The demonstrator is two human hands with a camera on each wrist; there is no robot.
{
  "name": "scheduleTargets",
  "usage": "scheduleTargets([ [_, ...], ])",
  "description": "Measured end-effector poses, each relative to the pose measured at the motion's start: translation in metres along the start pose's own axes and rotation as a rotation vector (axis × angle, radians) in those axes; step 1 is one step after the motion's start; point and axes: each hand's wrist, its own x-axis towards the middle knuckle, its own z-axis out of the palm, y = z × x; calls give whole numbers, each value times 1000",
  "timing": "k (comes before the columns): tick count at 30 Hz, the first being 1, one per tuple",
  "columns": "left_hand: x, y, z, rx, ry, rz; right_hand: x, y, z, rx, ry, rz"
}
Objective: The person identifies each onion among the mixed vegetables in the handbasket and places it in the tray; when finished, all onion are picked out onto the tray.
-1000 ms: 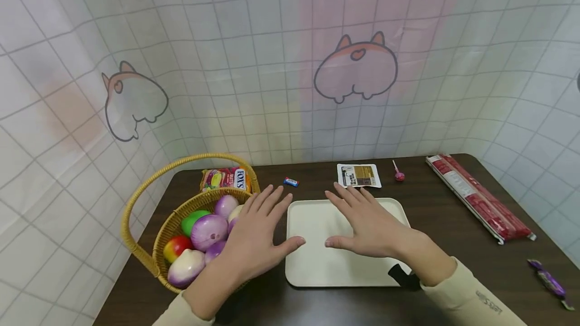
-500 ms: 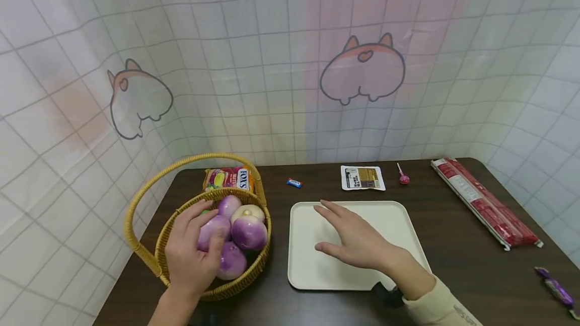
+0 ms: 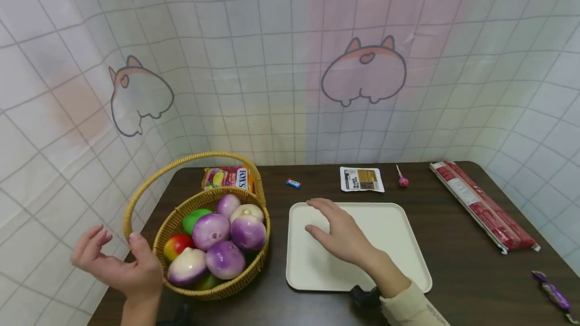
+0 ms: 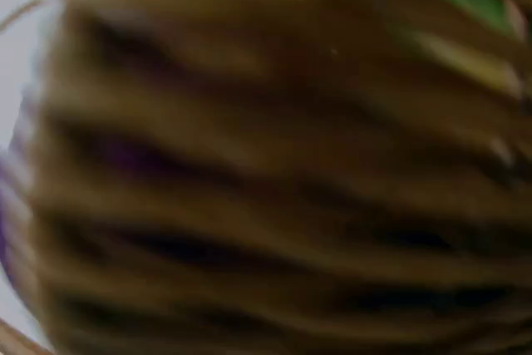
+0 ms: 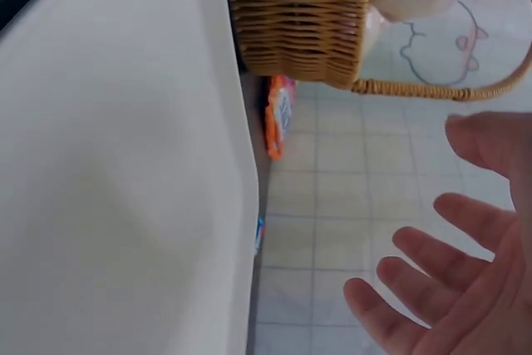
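Observation:
Just left of the wicker basket (image 3: 259,264), my left hand (image 3: 120,268) is raised with loosely bent fingers and holds nothing. Purple-and-white onions (image 3: 248,233), a green fruit (image 3: 194,220) and a red-yellow fruit (image 3: 178,247) fill the basket. Blurred wicker (image 4: 249,214) takes up most of the left wrist view, where the hand cannot be made out. Over the cream tray (image 3: 312,270) hovers my right hand (image 3: 342,235), fingers extended and nothing in them. The right wrist view shows that hand (image 5: 457,276) apart from the tray (image 5: 125,164) and basket (image 5: 299,18).
Behind the basket lies a FOX'S candy bag (image 3: 226,177). Along the back are a small blue candy (image 3: 293,183), a white-edged packet (image 3: 362,179) and a lollipop (image 3: 403,181). A long red package (image 3: 485,206) and a purple-wrapped candy (image 3: 555,291) lie at the right.
My left hand has gone from beside the tray, across the onions, to the basket's left side. My right hand has shifted slightly left over the tray. The basket's contents look unmoved.

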Motion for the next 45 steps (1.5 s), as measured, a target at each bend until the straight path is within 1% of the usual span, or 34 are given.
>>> scheduleTargets([
  [3,-2,-8,-9,36,-92,-127,5,2,3,96,29,42],
  [5,-4,-9,-13,46,-168,-232,9,4,4,156,45,70],
  [7,-6,-11,-16,63,-226,-299,12,6,4,208,61,101],
  [9,-7,-15,-18,65,-261,-335,15,7,5,245,79,119],
  [10,-9,-19,-19,65,-279,-339,17,8,4,264,88,127],
  [13,-16,-35,-25,58,-326,-330,23,7,4,329,93,144],
  [16,-23,-51,-31,14,-367,-361,30,1,3,434,74,156],
  [19,-29,-58,-34,-31,-375,-440,38,-6,4,548,43,150],
  [22,-32,-58,-35,-56,-370,-515,43,-15,5,614,12,139],
  [23,-33,-58,-35,-62,-369,-535,44,-18,6,629,1,134],
  [26,-34,-57,-35,-86,-363,-569,47,-25,11,652,-23,124],
  [30,-38,-57,-36,-146,-349,-620,49,-31,18,678,-28,118],
  [32,-41,-57,-37,-167,-360,-650,50,-33,21,682,-21,121],
  [34,-43,-57,-37,-176,-381,-662,51,-36,25,686,-21,118],
  [38,-46,-58,-37,-178,-412,-650,53,-41,33,691,-33,86],
  [42,-47,-61,-38,-206,-406,-644,53,-47,40,719,-53,38],
  [45,-47,-61,-37,-205,-404,-652,54,-50,44,754,-77,8],
])
